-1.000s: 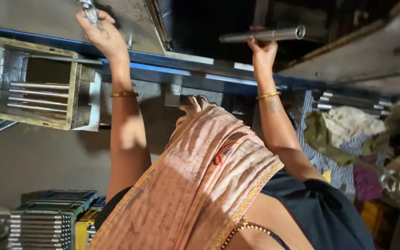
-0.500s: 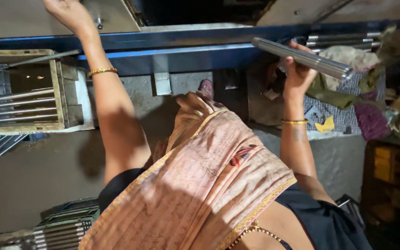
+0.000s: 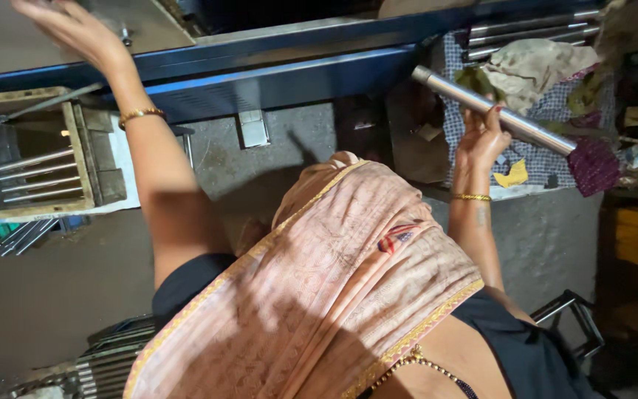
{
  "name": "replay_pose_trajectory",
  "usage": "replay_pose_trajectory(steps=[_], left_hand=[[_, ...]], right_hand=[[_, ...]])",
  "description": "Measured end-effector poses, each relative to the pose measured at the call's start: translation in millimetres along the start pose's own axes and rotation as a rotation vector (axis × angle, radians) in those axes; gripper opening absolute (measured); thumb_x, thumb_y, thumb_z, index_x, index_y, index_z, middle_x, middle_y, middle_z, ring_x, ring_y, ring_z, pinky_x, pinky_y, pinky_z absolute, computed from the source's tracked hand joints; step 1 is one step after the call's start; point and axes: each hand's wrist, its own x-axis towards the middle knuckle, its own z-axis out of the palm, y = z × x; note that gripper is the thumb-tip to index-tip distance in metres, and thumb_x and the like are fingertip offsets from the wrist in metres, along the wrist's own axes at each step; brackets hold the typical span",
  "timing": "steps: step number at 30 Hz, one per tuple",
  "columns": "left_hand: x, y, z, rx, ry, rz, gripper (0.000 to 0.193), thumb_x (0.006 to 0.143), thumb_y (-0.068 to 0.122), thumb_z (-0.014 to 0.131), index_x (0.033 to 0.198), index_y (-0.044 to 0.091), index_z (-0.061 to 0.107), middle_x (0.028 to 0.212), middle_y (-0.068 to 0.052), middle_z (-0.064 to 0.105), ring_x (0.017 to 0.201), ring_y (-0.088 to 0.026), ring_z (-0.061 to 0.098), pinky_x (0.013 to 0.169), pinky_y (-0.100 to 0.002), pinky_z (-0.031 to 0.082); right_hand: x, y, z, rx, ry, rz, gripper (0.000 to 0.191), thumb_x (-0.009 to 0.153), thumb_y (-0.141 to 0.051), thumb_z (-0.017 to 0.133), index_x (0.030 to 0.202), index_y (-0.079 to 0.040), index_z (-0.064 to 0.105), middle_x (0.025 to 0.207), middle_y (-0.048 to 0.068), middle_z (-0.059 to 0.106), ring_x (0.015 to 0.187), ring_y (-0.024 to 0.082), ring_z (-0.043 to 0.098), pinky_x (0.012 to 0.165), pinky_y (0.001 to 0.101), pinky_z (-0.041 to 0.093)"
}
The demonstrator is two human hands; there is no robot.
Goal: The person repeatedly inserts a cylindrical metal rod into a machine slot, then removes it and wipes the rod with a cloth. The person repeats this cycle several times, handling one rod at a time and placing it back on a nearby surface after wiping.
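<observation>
A head-worn camera looks down over a person draped in a peach-pink patterned cloth [image 3: 334,295] with a gold border. The landmark is a long blue metal beam [image 3: 282,70] that runs across the upper part of the view. The left hand [image 3: 75,29], with a gold bangle on its wrist, reaches up beyond the left end of the beam; its fingers are spread wide and flat against a grey metal plate [image 3: 138,26], beside a small bolt, and it grips nothing. The right hand [image 3: 481,140], also bangled, is raised below the right end of the beam, its fingers curled around a long shiny steel rod [image 3: 492,111]. The rod slants from its upper end, just under the beam, down and to the right. Behind the rod lies a heap of crumpled rags [image 3: 540,66] on a checked cloth, with more steel rods above it. Below the left end of the beam stands a wooden crate [image 3: 83,155] with several thin metal bars inside. The floor beneath the beam is bare grey concrete.
</observation>
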Motion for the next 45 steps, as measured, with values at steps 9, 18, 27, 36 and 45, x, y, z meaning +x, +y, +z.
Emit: replay_pose_trajectory(steps=[9, 18, 27, 36, 45], left_hand=[[-276.3, 41.1, -11.2, 0.142, -1.008, -1.006, 0.043, 0.101, 0.018, 0.045, 0.135, -0.004, 0.061, 0.141, -0.019, 0.066, 0.130, -0.031, 0.059, 0.110, -0.042, 0.050], [-389.9, 144.6, 51.4, 0.118, -1.978, 0.268, 0.028, 0.112, 0.016, 0.048, 0.130, 0.000, 0.062, 0.121, -0.032, 0.065, 0.113, -0.048, 0.061, 0.095, -0.051, 0.049], [-411.3, 162.2, 76.5, 0.061, -2.041, -0.023, 0.033, 0.100, 0.012, 0.054, 0.131, 0.006, 0.062, 0.116, -0.020, 0.072, 0.108, -0.033, 0.069, 0.094, -0.042, 0.052], [-427.3, 166.0, 70.2, -0.091, -2.046, -0.108, 0.031, 0.097, 0.006, 0.058, 0.127, 0.000, 0.063, 0.114, -0.018, 0.074, 0.106, -0.026, 0.070, 0.093, -0.036, 0.055], [-441.1, 188.4, 88.1, -0.230, -2.015, -0.047, 0.032, 0.095, 0.001, 0.056, 0.127, -0.002, 0.062, 0.116, -0.020, 0.073, 0.109, -0.028, 0.070, 0.096, -0.036, 0.055]], right_hand=[[3.8, -9.7, -66.7, 0.027, 0.143, 0.142, 0.023, 0.096, -0.009, 0.067, 0.118, -0.006, 0.060, 0.113, 0.014, 0.072, 0.102, 0.031, 0.073, 0.096, 0.0541, 0.058], [1.4, -39.8, -103.3, -0.108, 0.260, 0.181, 0.010, 0.097, -0.013, 0.066, 0.099, -0.004, 0.060, 0.089, 0.008, 0.069, 0.087, 0.027, 0.073, 0.087, 0.0509, 0.063], [25.4, -60.9, -134.0, -0.288, 0.338, 0.311, 0.015, 0.098, -0.015, 0.070, 0.097, -0.003, 0.062, 0.086, 0.007, 0.066, 0.079, 0.025, 0.071, 0.078, 0.0476, 0.064], [64.8, -54.1, -150.9, -0.325, 0.407, 0.517, 0.018, 0.096, -0.018, 0.072, 0.095, -0.002, 0.065, 0.082, 0.011, 0.068, 0.071, 0.025, 0.070, 0.066, 0.0398, 0.065], [81.9, -50.6, -152.5, -0.307, 0.358, 0.636, 0.021, 0.093, -0.010, 0.073, 0.103, 0.006, 0.066, 0.081, 0.018, 0.072, 0.064, 0.030, 0.074, 0.057, 0.0394, 0.066]])
